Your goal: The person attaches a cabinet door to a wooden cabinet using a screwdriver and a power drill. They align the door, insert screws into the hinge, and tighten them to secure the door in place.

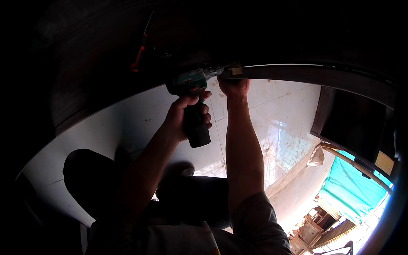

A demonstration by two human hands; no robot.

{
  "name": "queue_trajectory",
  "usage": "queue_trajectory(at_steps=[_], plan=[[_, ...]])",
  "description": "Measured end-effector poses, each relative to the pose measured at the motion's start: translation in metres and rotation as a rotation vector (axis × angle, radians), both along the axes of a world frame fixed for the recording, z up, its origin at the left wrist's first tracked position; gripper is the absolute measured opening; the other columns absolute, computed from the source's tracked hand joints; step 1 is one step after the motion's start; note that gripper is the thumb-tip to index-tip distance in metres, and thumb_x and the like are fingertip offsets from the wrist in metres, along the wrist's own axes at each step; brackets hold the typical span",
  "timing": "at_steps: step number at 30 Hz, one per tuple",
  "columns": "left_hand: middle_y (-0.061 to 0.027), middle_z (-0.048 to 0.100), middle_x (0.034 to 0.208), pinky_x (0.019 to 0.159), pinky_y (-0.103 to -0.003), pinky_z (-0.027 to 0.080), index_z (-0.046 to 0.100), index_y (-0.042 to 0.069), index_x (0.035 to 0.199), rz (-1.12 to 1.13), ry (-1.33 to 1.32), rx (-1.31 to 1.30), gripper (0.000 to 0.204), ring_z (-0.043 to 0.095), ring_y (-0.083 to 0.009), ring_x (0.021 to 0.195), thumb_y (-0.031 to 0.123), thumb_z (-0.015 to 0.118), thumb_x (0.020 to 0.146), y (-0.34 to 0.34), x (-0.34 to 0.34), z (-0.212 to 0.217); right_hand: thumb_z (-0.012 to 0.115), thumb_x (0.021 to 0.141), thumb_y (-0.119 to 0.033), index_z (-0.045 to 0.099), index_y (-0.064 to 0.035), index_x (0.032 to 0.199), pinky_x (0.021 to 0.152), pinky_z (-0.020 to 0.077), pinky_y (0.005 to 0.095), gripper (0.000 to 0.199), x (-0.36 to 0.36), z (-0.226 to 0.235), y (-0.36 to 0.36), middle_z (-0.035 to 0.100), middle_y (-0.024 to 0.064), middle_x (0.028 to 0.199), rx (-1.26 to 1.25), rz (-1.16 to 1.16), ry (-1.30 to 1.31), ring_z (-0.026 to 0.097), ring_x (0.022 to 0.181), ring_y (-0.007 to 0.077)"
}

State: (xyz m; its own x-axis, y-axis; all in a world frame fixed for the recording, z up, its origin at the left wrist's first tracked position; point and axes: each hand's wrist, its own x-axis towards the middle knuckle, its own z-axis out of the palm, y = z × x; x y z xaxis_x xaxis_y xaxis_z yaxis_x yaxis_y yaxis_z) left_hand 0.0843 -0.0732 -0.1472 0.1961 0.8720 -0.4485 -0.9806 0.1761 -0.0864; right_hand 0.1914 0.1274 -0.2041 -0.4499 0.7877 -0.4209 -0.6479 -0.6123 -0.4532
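My left hand point(187, 112) is wrapped round the grip of a teal and black cordless drill point(193, 80), its body lying roughly level and its battery end hanging down. The drill's chuck point(214, 70) points right, at a small brass-coloured metal piece point(235, 69) on the edge of a dark board point(289, 73). Under that edge, close to the brass piece, is my right hand point(234, 86). Its fingers are mostly hidden by the board and deep shadow. Whether the bit touches the brass piece is too dark to see.
A red-handled screwdriver point(139, 53) lies on the dark surface at the upper left. Below is a pale tiled floor point(272, 97), with my bent knees over it. A dark panel point(352, 112) stands at the right, near a turquoise sheet point(350, 187) and a wooden pole point(357, 165).
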Motion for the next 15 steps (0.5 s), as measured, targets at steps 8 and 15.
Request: queue_trajectory(at_steps=[8,15], plan=[[-0.0044,0.061,0.073,0.062,-0.042,0.052,0.052,0.008,0.119,-0.011,-0.007,-0.021,0.047,0.063,-0.0228,0.066,0.029,0.067,0.079,0.0003,-0.0005,0.0013,0.056,0.088,-0.058,0.065,-0.0127,0.103,0.066,0.0577,0.0323,0.049,-0.0006,0.0028,-0.0008,0.068,0.0014,0.091,-0.024,0.003,0.017,0.067,0.079,0.0197],[-0.0064,0.060,0.076,0.067,-0.043,0.047,0.057,0.012,0.114,-0.013,-0.035,-0.002,0.037,0.060,-0.0240,0.067,0.026,0.063,0.080,0.0001,-0.0010,-0.0010,0.054,0.089,-0.059,0.063,-0.0132,0.106,0.067,0.0568,0.0327,0.050,0.0000,0.0005,0.0005,0.067,0.0012,0.094,0.015,0.024,0.004,0.066,0.082,0.0195]])
